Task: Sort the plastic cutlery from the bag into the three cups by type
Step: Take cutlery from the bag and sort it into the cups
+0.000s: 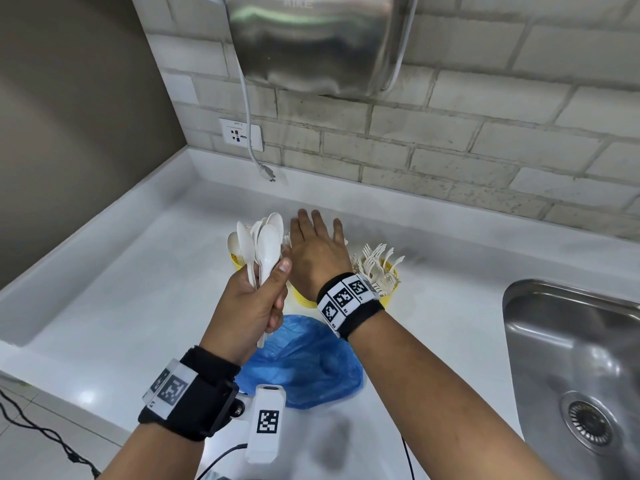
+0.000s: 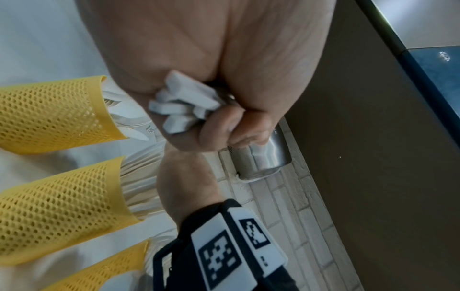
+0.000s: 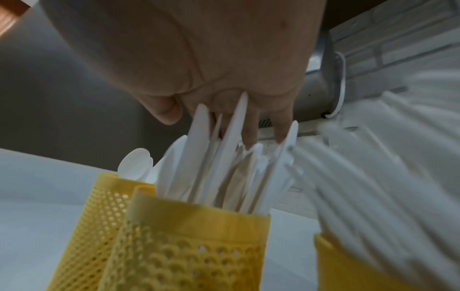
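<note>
My left hand [image 1: 258,299] grips a bundle of white plastic spoons [image 1: 265,244] by the handles, bowls up, above the left yellow mesh cup [image 1: 237,263]; the handle ends [image 2: 179,104] stick out of my fist. My right hand [image 1: 317,247] is flat with straight fingers over the middle cup [image 1: 301,299], palm down on the tips of the white knives [image 3: 224,157] standing in the middle cup [image 3: 189,246]. The right cup [image 1: 389,292] holds white forks [image 1: 375,263]. The crumpled blue bag [image 1: 304,365] lies on the counter below my hands.
A steel sink [image 1: 575,368] is sunk in the white counter at the right. A brick wall with a steel hand dryer [image 1: 318,43], a socket [image 1: 241,134] and a hanging plug cord [image 1: 265,169] stands behind. A dark wall closes the left side.
</note>
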Demonstrator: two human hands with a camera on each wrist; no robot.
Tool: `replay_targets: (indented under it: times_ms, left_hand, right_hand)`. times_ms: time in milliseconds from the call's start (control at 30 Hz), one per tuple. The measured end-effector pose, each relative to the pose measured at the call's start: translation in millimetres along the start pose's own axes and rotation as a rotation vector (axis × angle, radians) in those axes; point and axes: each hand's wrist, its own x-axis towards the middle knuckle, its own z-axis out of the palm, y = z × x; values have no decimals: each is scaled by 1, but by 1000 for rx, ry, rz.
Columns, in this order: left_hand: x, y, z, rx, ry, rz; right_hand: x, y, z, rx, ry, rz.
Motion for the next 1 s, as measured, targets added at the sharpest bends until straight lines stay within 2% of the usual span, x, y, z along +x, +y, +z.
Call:
replay_targets:
  times_ms: [133,267,333,467,567,667,867,1000]
  left_hand:
    - [-1,0,0,-11,-16,-16]
    - [0,-2,-4,-37,-48,-18]
    - [-1,-3,-6,-48,-71,-13]
    - [-3,-1,-6,-27,-146,3]
    - [-3,-1,-4,-14,-185,15]
    - [-3,-2,0,16,-185,49]
    - [-9,2,7,99,-224,104]
    - [-13,3,12,201,-225,134]
  right_hand:
    - [1,1,-4,-19,-44,-9]
    - [-7,3,-15,121,145,-3]
    - [-13,3,-23,274,268,4]
    - [-33,5,-39,753,469,18]
    - [-56,6,-48,1049,513,42]
    - [-76,8,-54,1255,467,68]
    - [-104,12,-59,1278,464,-36]
    - [-115,15,-58,1263,524,-85]
